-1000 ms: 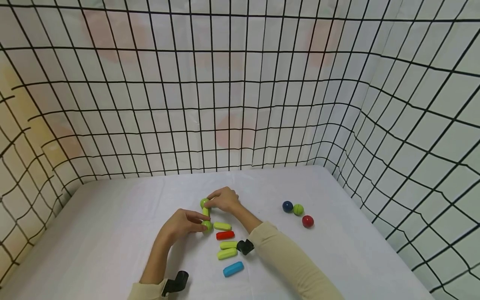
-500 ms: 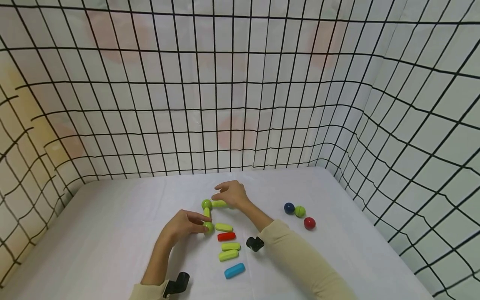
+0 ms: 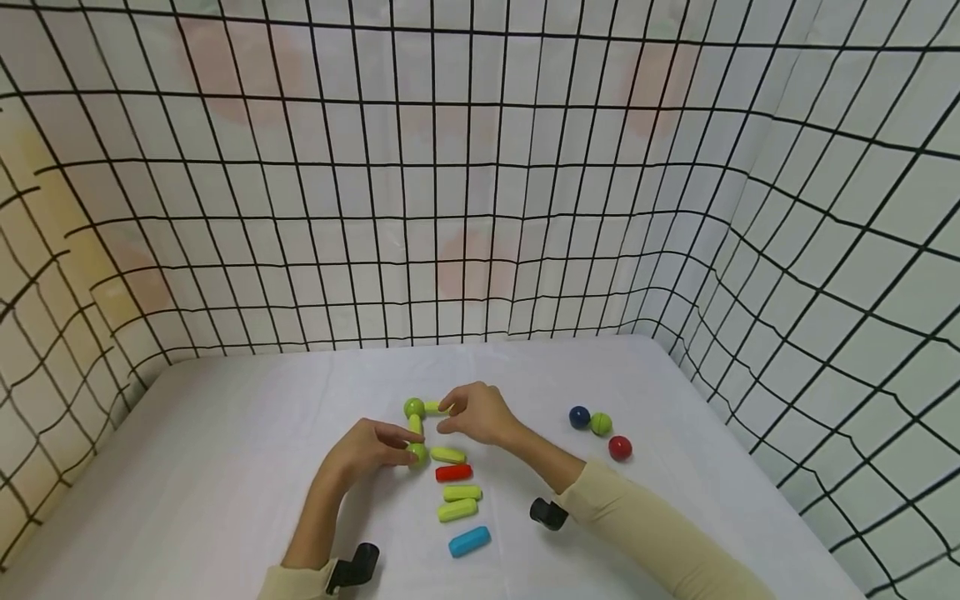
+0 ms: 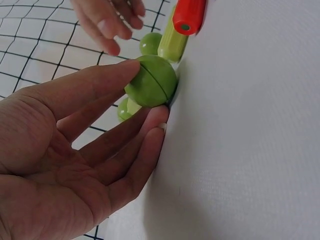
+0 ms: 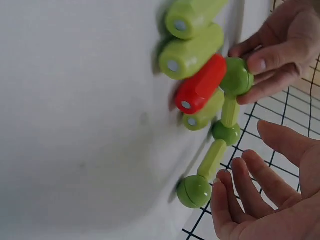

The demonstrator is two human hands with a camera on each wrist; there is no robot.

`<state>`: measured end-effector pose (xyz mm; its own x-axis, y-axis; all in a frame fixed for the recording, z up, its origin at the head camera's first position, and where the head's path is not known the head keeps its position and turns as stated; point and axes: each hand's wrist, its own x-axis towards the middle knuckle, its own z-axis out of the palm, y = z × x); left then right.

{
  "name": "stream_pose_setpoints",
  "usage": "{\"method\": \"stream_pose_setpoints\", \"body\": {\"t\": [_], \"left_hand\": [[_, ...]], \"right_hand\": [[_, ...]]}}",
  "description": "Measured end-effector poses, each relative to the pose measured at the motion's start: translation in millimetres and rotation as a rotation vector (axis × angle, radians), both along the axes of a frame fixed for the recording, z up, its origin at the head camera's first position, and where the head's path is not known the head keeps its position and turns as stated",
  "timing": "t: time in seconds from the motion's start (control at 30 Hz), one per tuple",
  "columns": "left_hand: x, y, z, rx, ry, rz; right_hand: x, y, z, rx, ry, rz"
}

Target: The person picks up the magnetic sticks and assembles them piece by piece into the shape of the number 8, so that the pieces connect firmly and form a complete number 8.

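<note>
lime rod (image 3: 432, 407) partly hidden behind the right grip (image 3: 483, 414) in the head view, red rod (image 4: 190, 14) cut off by the left wrist view's top edge, both sleeves (image 3: 652, 533) cropped at the head view's bottom

This looked like a screened-off booth set up for recording, closer to a lab or studio corner than to a home or a shop. A broad table (image 3: 247, 450) with a plain white covering filled the floor of it, and black netting (image 3: 468, 166) in a square grid rose along the back and both sides. Pale sheeting (image 3: 450, 133) hung behind the mesh, with blurred pinkish patches and, at the left, a yellowish strip showing on it. Black wrist-worn devices (image 3: 356, 567) sat at both sleeve cuffs, and toy-like coloured rods (image 3: 453, 472) and balls (image 3: 601, 424) lay on the table. What room stood beyond could not be made out.
</note>
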<state>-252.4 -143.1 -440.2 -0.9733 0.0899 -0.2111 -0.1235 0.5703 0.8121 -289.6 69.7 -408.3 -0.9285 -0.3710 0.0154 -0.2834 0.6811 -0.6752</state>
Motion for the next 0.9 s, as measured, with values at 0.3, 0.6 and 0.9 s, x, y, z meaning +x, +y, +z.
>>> {"method": "stream_pose_setpoints", "body": {"t": [0.3,0.6,0.9], "left_hand": [[-0.9,-0.3,-2.0,-0.004,0.009,-0.015],[-1.0,-0.7,-1.7,0.007,0.001,-0.010],[-0.6,-0.9,-1.8,0.001,0.001,-0.008]], "right_hand": [[11.7,8,-17.2,0.042,-0.050,0.026],[14.5,5,-29.2,0.015,-0.094,0.025],[14.2,3,-32.3,0.038,-0.084,0.027]]}}
